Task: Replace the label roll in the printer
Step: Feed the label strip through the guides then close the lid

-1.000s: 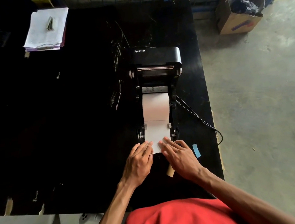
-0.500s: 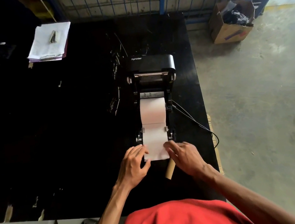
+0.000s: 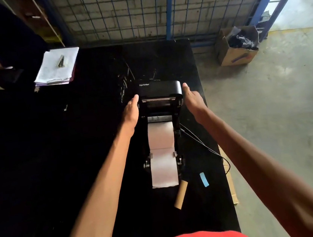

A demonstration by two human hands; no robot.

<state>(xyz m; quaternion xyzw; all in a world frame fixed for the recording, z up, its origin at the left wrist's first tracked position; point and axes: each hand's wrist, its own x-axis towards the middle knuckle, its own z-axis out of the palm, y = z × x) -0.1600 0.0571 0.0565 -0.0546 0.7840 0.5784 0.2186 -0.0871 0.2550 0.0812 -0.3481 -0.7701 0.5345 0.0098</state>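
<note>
One word can be read: "Xprinter", in small pale letters on the black raised lid (image 3: 158, 88) of the printer (image 3: 161, 121), near the lid's top left corner. The stack of white papers (image 3: 57, 68) toward the far left corner of the black table (image 3: 57, 149) carries marks too small to read, and the blue stripe on the cardboard box (image 3: 237, 55) shows no legible writing.

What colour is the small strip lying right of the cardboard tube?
Light blue strip, seen in the head view.
</note>
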